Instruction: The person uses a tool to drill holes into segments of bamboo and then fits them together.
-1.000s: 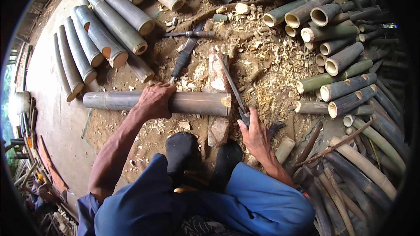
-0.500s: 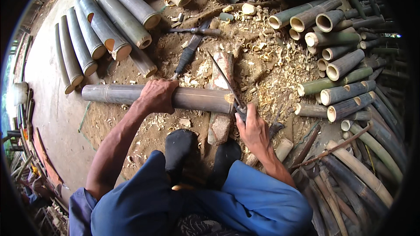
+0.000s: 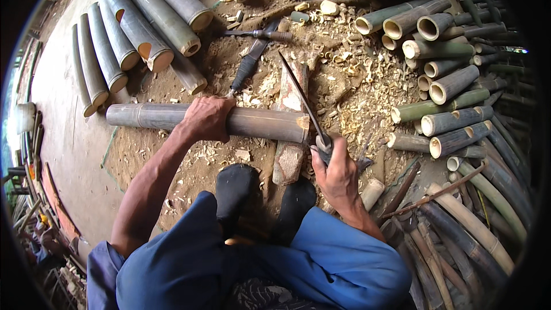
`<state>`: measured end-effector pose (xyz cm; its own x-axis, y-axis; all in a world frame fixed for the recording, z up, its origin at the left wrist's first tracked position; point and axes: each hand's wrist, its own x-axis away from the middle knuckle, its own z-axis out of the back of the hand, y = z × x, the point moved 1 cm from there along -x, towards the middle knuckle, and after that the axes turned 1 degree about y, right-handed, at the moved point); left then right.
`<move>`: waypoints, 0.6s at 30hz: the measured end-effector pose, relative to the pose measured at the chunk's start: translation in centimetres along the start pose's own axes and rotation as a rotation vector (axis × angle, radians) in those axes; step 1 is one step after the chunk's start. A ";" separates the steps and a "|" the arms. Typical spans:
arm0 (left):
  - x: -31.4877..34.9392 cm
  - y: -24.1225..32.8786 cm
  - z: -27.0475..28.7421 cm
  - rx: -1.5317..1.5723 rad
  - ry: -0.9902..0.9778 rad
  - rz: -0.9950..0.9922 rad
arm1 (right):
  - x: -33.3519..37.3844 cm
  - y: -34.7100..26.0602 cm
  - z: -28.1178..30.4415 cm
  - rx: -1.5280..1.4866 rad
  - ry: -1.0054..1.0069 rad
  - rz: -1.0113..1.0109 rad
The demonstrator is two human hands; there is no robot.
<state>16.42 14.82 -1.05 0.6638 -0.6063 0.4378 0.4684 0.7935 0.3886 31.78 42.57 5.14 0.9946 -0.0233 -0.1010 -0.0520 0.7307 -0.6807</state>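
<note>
A grey-brown bamboo tube [image 3: 261, 123] lies crosswise before me, its right end resting over a worn wooden block [image 3: 288, 163]. My left hand [image 3: 208, 118] grips the tube around its middle from above. In my right hand [image 3: 337, 175] is the dark handle of a long-bladed knife [image 3: 307, 101]. The blade slants up and to the left, just right of the tube's pale, cut end; whether it touches the tube I cannot tell. Beyond the tube, a second knife with a wrapped dark handle [image 3: 245, 72] lies on the ground, crossed by a wooden-handled tool [image 3: 279, 36].
Cut bamboo tubes [image 3: 163, 20] lie in a row at the far left. More short tubes [image 3: 453, 85] are stacked at the right, with long bamboo pieces [image 3: 470, 229] below them. Pale shavings [image 3: 350, 74] cover the brown sacking. My dark-socked feet [image 3: 236, 195] stand close to the block.
The knife in my right hand has moved slightly right and down, away from the tube's end, and its blade stands steeper. My left hand still holds the tube, which has shifted slightly.
</note>
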 end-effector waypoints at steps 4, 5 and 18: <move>-1.2 0.7 0.2 -0.012 -0.004 -0.010 | 0.7 5.6 -2.5 0.195 -0.109 -0.059; -1.4 0.9 0.5 -0.004 0.000 -0.016 | 0.3 6.1 -2.6 0.297 -0.128 -0.024; -1.7 0.9 0.2 0.017 0.006 -0.067 | -0.9 5.6 -1.3 0.238 -0.194 -0.121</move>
<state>15.59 16.56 -1.29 0.6349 -0.6579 0.4051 0.5020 0.7498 0.4310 30.46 45.79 0.52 0.9920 -0.0062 0.1258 0.0674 0.8702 -0.4882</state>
